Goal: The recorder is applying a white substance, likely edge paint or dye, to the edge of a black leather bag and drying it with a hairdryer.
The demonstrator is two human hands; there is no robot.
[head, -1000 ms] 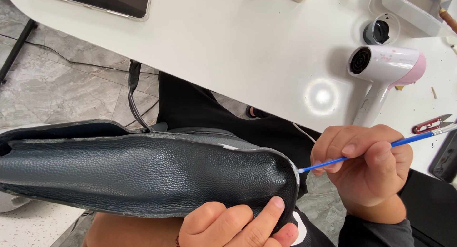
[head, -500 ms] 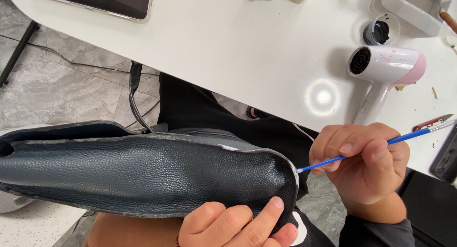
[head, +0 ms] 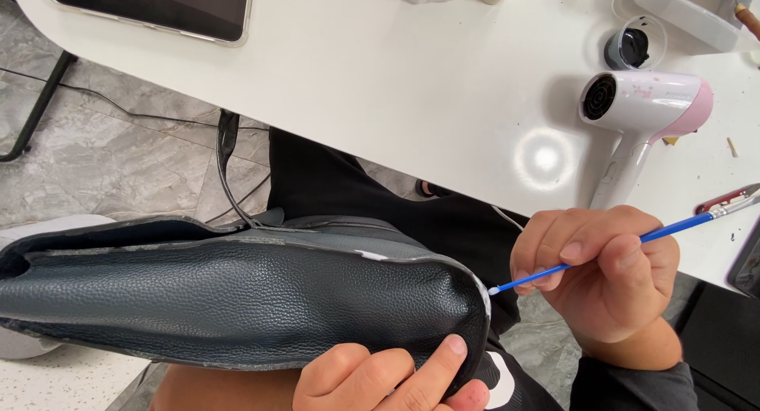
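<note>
A: Status on the edge work?

B: Right hand [head: 606,272] is pinched closed on a thin blue-handled brush [head: 609,250], thumb and forefinger around mid-shaft, other fingers curled under. The white tip sits just left of the fingertips, touching or almost touching the rounded end of the dark leather bag [head: 237,308]. Can't tell which from this view.

A: Left?

B: Left hand [head: 388,379] is below the bag, fingers curled up over its lower edge near the corner, thumb flat on the leather. Closed grip, supporting it on the lap. The worn pale line along the seam runs up and left from the brush tip.

A: How to do it cleanly?

B: My read: keep the grip where it is, brace the right wrist, drag the tip along the edge in short strokes, light load on the bristle. Left hand rotates the bag to feed the seam to the tip, rather than chasing it with the brush. Risk is smearing onto the grain face.

A: Table?

B: Beyond the right knuckles: white-and-pink hair dryer [head: 645,110], a small open jar with dark contents [head: 633,45], both on the white table [head: 380,78]. Tablet [head: 154,7] far left.
</note>
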